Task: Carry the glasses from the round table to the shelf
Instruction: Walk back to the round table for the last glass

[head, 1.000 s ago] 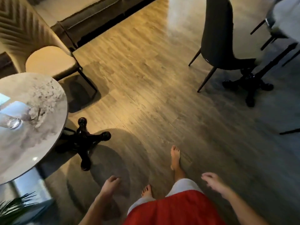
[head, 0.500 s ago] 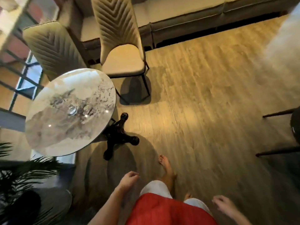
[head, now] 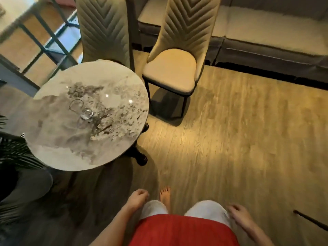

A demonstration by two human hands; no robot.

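Observation:
The round marble table point(head: 58, 153) stands to my front left on a black base. Near its middle is a clear glass point(head: 86, 114), and a second clear glass point(head: 76, 104) stands just behind it to the left, faint against the marble. My left hand point(head: 137, 197) hangs by my hip with loosely curled fingers, holding nothing, well short of the table. My right hand point(head: 238, 213) hangs at my right side, fingers relaxed and empty. No shelf is in view.
Two beige chairs point(head: 173, 71) stand behind the table, with a grey sofa point(head: 266, 48) along the back. A dark plant point(head: 16, 151) sits at the left edge. Wooden floor point(head: 239, 139) spreads to the right; a dark chair leg point(head: 308, 219) shows at lower right.
My view has swung left and closer to the round table, so it sits nearer the middle. Both hands still hang empty at my sides.

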